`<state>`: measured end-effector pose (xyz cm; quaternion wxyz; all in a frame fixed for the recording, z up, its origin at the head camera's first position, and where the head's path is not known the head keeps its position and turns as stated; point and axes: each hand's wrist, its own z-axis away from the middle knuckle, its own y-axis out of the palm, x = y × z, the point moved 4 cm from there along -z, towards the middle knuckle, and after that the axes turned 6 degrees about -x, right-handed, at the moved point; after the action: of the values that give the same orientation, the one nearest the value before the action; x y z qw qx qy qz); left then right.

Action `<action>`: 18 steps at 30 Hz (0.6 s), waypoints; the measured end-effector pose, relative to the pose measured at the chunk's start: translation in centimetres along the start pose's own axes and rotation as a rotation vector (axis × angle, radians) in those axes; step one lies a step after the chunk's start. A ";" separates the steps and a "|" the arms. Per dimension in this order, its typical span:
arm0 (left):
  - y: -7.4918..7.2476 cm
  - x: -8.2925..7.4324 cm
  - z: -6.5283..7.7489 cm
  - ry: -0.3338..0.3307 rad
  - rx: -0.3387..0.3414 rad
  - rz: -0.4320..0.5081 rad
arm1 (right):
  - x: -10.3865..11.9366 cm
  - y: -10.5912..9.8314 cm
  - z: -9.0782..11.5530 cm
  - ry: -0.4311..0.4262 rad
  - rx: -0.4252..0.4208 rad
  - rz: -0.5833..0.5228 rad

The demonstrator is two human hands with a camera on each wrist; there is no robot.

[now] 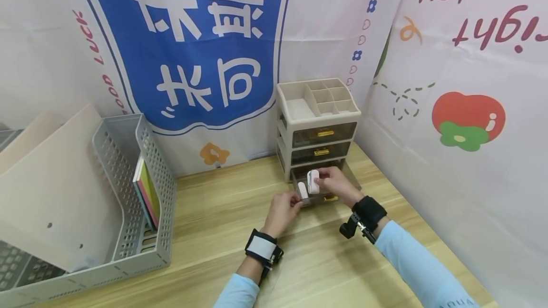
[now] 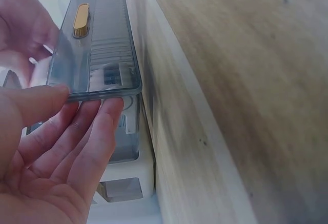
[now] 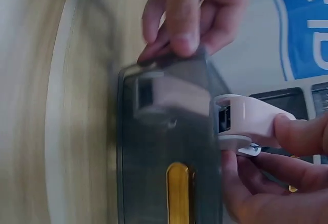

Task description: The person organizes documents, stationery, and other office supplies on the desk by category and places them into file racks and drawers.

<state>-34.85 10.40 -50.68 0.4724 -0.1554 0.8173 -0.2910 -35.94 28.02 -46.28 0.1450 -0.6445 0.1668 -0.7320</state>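
My right hand [image 1: 338,183] pinches a small pale pink-and-white stapler [image 3: 251,119] between thumb and fingers, above the pulled-out bottom drawer [image 1: 314,200]. Inside that drawer, at its left side, lies another pale thing [image 1: 303,190], which shows blurred through the smoky front in the right wrist view. At the drawer's front left corner, my left hand [image 1: 281,212] grips the edge. The left wrist view has the left thumb [image 2: 38,101] on one side of the rim and the fingers on the other. A gold handle [image 3: 178,193] sits on the drawer front.
The cream drawer cabinet [image 1: 288,125] has two upper drawers pushed in and a divided top tray. At the left stands a grey perforated file holder [image 1: 164,232] with boards and thin booklets [image 1: 147,191]. Printed cloth [image 1: 462,194] hangs behind and to the right of the wooden table [image 1: 214,232].
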 end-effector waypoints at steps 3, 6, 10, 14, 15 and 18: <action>0.0 0.0 0.0 -0.008 -0.001 -0.005 | -0.1 0.4 -0.7 -0.019 0.000 0.123; 0.0 -0.2 0.0 0.007 -0.001 -0.016 | -0.2 0.8 -1.1 -0.040 -0.002 0.245; -0.1 -0.4 -0.1 0.022 0.001 -0.028 | -0.2 1.2 -1.4 -0.060 0.023 0.384; -0.2 -0.4 0.0 0.014 -0.006 -0.023 | 0.0 1.6 -1.7 -0.040 0.088 0.429; -0.2 -0.4 0.0 0.012 -0.006 -0.022 | 0.1 1.7 -1.8 -0.030 0.104 0.431; -0.3 -0.3 0.1 0.002 0.003 -0.018 | 0.1 1.9 -1.9 0.009 0.138 0.454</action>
<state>-34.64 10.31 -50.36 0.4691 -0.1618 0.8160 -0.2965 -37.89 26.35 -47.24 0.3489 -0.5756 0.2576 -0.6932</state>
